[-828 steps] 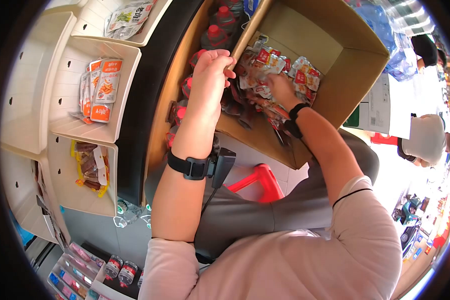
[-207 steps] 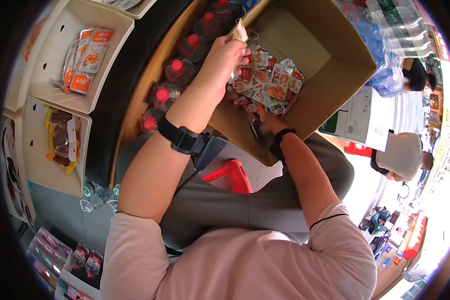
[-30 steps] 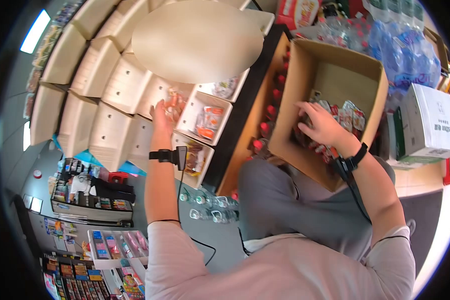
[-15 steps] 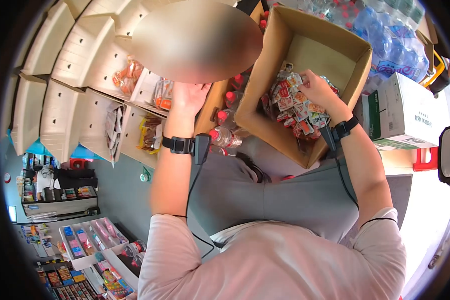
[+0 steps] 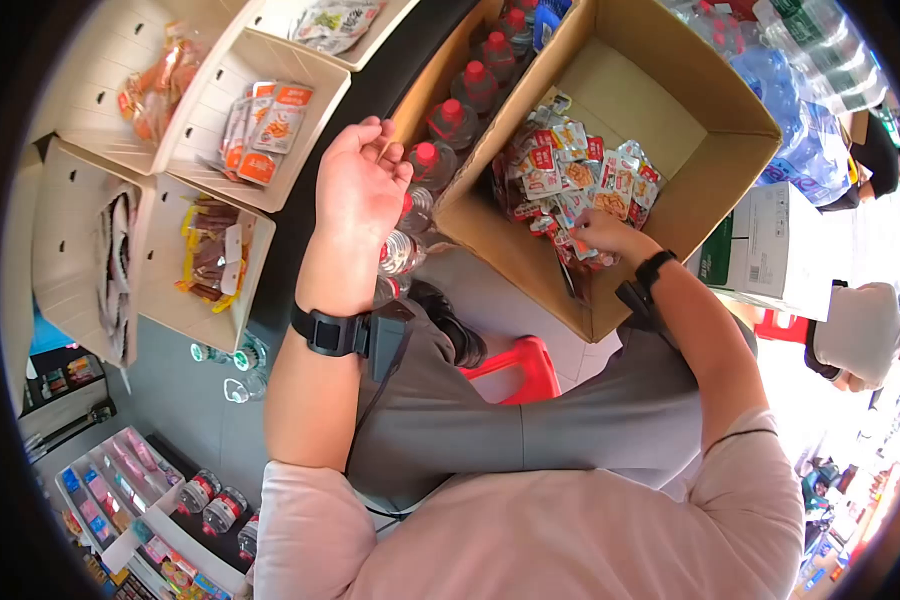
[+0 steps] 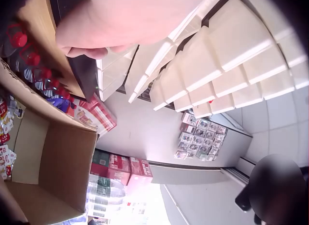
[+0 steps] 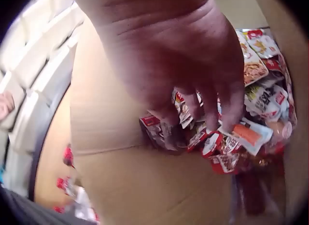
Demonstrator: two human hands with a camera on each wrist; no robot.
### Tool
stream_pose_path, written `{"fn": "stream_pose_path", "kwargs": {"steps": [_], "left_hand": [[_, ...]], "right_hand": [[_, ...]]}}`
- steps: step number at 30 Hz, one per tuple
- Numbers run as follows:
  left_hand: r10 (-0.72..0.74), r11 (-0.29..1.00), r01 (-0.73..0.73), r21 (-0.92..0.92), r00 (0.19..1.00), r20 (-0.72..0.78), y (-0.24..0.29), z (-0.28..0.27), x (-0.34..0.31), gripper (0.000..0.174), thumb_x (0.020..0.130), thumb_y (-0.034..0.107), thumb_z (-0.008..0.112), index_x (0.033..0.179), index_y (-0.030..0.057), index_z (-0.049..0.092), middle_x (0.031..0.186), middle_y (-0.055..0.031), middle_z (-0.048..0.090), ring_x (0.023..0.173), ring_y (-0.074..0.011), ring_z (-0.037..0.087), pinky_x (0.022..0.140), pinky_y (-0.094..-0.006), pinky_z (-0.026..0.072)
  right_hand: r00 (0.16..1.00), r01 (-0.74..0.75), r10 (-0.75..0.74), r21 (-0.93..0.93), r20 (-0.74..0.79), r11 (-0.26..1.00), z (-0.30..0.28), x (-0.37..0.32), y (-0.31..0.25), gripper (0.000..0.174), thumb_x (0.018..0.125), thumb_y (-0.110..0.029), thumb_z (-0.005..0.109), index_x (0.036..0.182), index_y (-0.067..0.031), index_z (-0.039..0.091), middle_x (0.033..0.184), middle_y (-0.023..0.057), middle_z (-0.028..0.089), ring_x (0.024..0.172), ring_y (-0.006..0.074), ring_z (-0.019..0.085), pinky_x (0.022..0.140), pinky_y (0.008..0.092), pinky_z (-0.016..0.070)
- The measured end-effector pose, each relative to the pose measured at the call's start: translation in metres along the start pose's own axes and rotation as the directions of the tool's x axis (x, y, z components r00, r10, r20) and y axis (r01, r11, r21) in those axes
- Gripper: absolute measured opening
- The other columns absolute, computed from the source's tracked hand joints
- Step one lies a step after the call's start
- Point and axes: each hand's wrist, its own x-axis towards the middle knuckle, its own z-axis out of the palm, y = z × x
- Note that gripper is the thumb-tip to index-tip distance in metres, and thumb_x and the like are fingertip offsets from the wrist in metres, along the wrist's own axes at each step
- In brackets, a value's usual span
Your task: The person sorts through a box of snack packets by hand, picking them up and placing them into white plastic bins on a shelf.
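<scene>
My right hand [image 5: 610, 235] is down inside a cardboard box [image 5: 735, 150], over a pile of small snack packets [image 5: 580, 175]. In the right wrist view its fingers reach down, spread among the packets, the tips right beside a clear packet with an orange sausage-like piece [image 7: 248, 133]. My left hand [image 5: 360, 185] is raised palm up with loosely curled fingers, between the box and the cream bins, and holds nothing that shows. Beside it stands a bin with orange-and-white pouches [image 5: 270, 130]. Another bin holds reddish-orange packs [image 5: 160, 90].
Red-capped bottles [image 5: 453, 122] line the gap between box and dark ledge [image 5: 370, 95]. Brown sticks in yellow packaging [image 5: 210, 255] fill a lower bin. A red stool [image 5: 525, 370] sits below the box, a white-green carton [image 5: 770, 245] to its right, blue-wrapped bottles [image 5: 795, 130] behind.
Over the last second my left hand has come from the reddish-orange packs' bin back toward the box. My right hand has gone lower into the packets. That bin was empty 27.6 s ago.
</scene>
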Motion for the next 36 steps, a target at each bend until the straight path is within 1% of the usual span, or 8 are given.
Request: {"fn": "stream_pose_path", "kwargs": {"steps": [2,6,9,15,19,26,33,36], "left_hand": [[0.038,0.999,-0.037,0.035,0.999,-0.035,-0.001,0.0,0.005,0.018,0.087,0.011,0.064,0.104,0.0129,0.057,0.102,-0.0004,0.061,0.082,-0.0136,0.053,0.077,-0.0328,0.042],[0.079,0.991,-0.069,0.111,0.993,-0.091,-0.008,0.004,0.016,0.024,0.085,0.009,0.065,0.107,0.0132,0.058,0.102,0.0008,0.061,0.085,-0.0133,0.053,0.08,-0.0322,0.0406],[0.087,0.988,-0.073,0.133,0.991,-0.1,-0.015,0.004,0.021,0.025,0.084,0.008,0.065,0.108,0.0133,0.058,0.101,0.0009,0.06,0.085,-0.014,0.053,0.079,-0.0316,0.0409],[0.091,0.982,-0.072,0.174,0.991,-0.101,-0.023,0.009,0.024,0.021,0.085,0.006,0.062,0.104,0.0126,0.057,0.099,-0.0003,0.059,0.082,-0.0136,0.052,0.073,-0.0298,0.0415],[0.098,0.976,-0.077,0.203,0.991,-0.096,-0.027,0.012,0.031,0.019,0.085,0.006,0.061,0.102,0.0126,0.057,0.098,-0.0003,0.059,0.08,-0.0126,0.052,0.071,-0.0282,0.0404],[0.164,0.934,-0.145,0.327,0.986,-0.031,-0.046,0.036,0.034,0.016,0.083,0.008,0.064,0.098,0.008,0.059,0.089,-0.0001,0.059,0.072,-0.0086,0.053,0.064,-0.0232,0.041],[-0.032,0.715,-0.124,0.688,0.977,0.21,-0.082,0.049,0.019,0.026,0.09,0.025,0.067,0.113,0.0138,0.062,0.103,0.0023,0.064,0.088,-0.0094,0.062,0.073,-0.027,0.0455],[-0.412,0.706,0.217,0.674,0.9,0.142,-0.09,0.068,-0.008,0.083,0.084,0.065,0.068,0.145,0.0143,0.043,0.14,-0.0142,0.05,0.128,-0.0306,0.049,0.102,-0.0507,0.0411]], "right_hand": [[0.993,-0.027,0.027,-0.001,0.114,1.0,0.006,0.043,-0.003,0.056,0.085,-0.034,0.066,0.129,0.0008,0.06,0.117,0.026,0.068,0.104,0.0369,0.068,0.094,0.0429,0.0511],[0.98,0.122,-0.104,0.103,-0.171,0.987,0.048,0.12,-0.029,0.073,0.087,-0.038,0.07,0.142,0.0042,0.046,0.123,0.0233,0.065,0.108,0.0295,0.065,0.091,0.0381,0.0526],[0.969,0.115,-0.069,0.187,-0.239,0.976,0.086,0.162,-0.066,0.093,0.079,-0.042,0.075,0.152,-0.0024,0.033,0.138,0.0303,0.056,0.131,0.0401,0.053,0.112,0.0418,0.0405],[0.927,-0.012,0.065,0.146,-0.37,0.989,0.128,0.22,-0.064,0.102,0.079,-0.034,0.075,0.156,-0.0042,0.015,0.129,0.0329,0.06,0.122,0.0465,0.058,0.107,0.0481,0.0445],[0.938,0.019,-0.006,0.036,-0.346,0.999,0.103,0.247,-0.015,0.063,0.081,-0.028,0.071,0.132,0.004,0.052,0.122,0.0335,0.063,0.113,0.0476,0.062,0.099,0.0513,0.049],[0.917,0.349,-0.248,0.326,-0.312,0.879,0.033,0.155,0.007,0.049,0.086,-0.007,0.071,0.131,0.0038,0.055,0.117,0.0117,0.068,0.103,0.0245,0.065,0.09,0.0376,0.0519],[0.932,0.222,-0.085,0.368,-0.353,0.903,-0.064,-0.036,-0.059,0.038,0.088,-0.017,0.071,0.121,0.0025,0.064,0.105,0.013,0.072,0.092,0.0208,0.068,0.084,0.0385,0.0542],[0.766,0.42,-0.244,0.176,-0.595,0.89,-0.07,-0.099,-0.078,0.047,0.085,-0.021,0.075,0.123,0.0025,0.062,0.104,0.02,0.072,0.097,0.0313,0.07,0.086,0.0409,0.0541]]}}
